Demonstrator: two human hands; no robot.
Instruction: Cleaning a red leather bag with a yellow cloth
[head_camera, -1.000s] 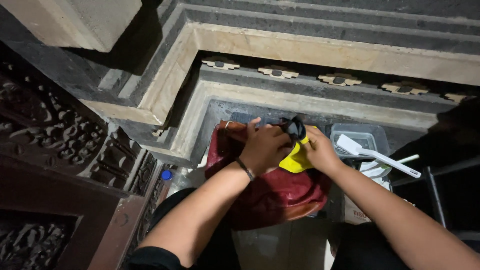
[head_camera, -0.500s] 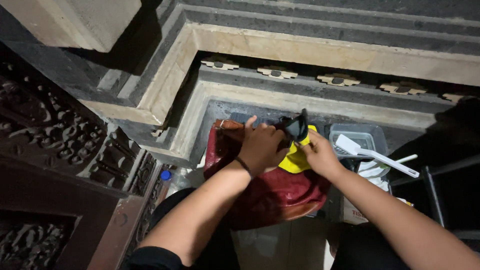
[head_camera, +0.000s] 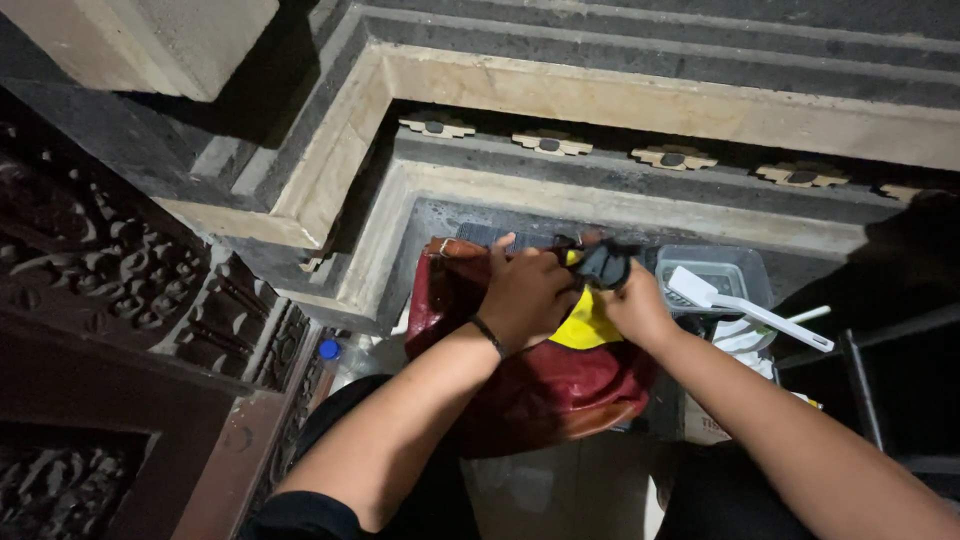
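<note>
Above the open mouth of the soft red bag (head_camera: 540, 390), the left hand (head_camera: 525, 295) and right hand (head_camera: 632, 308) pinch closed on a black-and-yellow item (head_camera: 597, 290), apparently light and limp, best gripped at its bunched black top.

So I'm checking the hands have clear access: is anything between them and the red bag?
Nothing visible does. The left hand rests on the red bag, and the right hand grips a black item above yellow cloth at its opening.
</note>
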